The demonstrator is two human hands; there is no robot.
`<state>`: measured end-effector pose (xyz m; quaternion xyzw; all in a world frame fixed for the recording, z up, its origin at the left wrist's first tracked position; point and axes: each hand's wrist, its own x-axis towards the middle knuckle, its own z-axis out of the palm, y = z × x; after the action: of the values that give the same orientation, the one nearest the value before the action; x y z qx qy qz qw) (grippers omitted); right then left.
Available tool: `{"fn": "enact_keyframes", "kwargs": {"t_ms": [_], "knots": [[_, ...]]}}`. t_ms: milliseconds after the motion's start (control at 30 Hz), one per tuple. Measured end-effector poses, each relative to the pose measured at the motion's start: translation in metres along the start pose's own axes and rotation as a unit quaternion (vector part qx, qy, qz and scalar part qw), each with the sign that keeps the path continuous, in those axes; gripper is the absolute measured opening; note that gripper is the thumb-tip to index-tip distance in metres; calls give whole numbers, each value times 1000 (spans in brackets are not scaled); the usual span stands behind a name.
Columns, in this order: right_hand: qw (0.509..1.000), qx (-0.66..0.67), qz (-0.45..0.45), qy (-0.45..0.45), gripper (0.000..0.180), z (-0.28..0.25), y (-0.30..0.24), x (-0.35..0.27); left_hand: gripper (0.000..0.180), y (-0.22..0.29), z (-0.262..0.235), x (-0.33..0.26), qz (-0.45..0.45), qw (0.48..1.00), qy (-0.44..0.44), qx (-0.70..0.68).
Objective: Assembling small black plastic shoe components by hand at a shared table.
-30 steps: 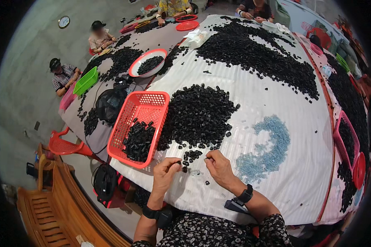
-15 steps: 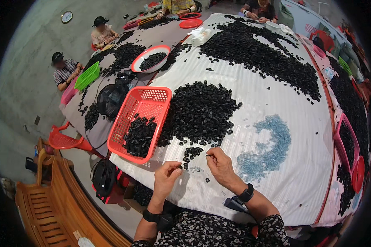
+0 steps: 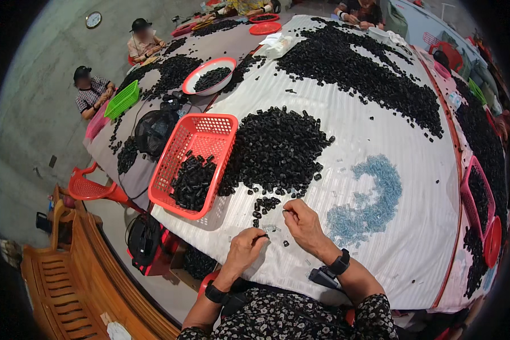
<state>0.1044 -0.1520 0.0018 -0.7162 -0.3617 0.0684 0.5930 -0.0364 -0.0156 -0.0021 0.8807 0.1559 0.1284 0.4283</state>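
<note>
Over the near edge of the white-clothed table, my left hand [image 3: 245,249] pinches a small black cylindrical piece [image 3: 265,236] between thumb and fingertips. Slightly farther off and to the right, my right hand [image 3: 303,221] is closed in a pinch; what its fingertips hold, if anything, is too small to make out. A small cluster of black pieces [image 3: 264,205] lies just beyond the hands, and a few clear little tubes [image 3: 271,228] lie between them. Farther out spreads a big heap of the same black pieces [image 3: 277,148]. To the right, small clear bluish tubes [image 3: 388,195] form a curved pile.
A red plastic basket [image 3: 224,148] partly filled with black pieces stands left of the heap. Beyond it are a red-rimmed bowl [image 3: 231,64] and a green basket [image 3: 122,100]. Several people sit round the far sides. A wooden bench [image 3: 62,283] stands at lower left.
My left hand has moved right and a little nearer to me, with the black piece at its fingertips. The right hand stays almost in place, still pinched.
</note>
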Motion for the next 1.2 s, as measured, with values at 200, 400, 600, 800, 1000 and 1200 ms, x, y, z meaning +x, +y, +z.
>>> {"fn": "enact_keyframes", "kwargs": {"t_ms": [200, 400, 600, 800, 1000, 1200], "knots": [[999, -20, 21, -27, 10, -4, -4, 1, 14, -2, -13, 10, -147, 934, 8, -327], [999, -10, 23, -29, 11, -2, 0, 0, 16, -3, -17, 9, -135, 931, 29, -338], [999, -21, 20, -23, 11, -2, 1, 1, 14, -1, -19, 6, -153, 924, 56, -346], [995, 29, 82, -51, 10, -1, -7, 0, 17, 6, -18, 8, -159, 851, 4, -501], [999, 20, 40, -20, 11, -1, 0, 1, 16, 12, -19, 5, -151, 853, 0, -499], [999, 0, 33, -11, 11, -4, 4, 2, 12, 3, -12, -5, -114, 974, 1, -195]]}}
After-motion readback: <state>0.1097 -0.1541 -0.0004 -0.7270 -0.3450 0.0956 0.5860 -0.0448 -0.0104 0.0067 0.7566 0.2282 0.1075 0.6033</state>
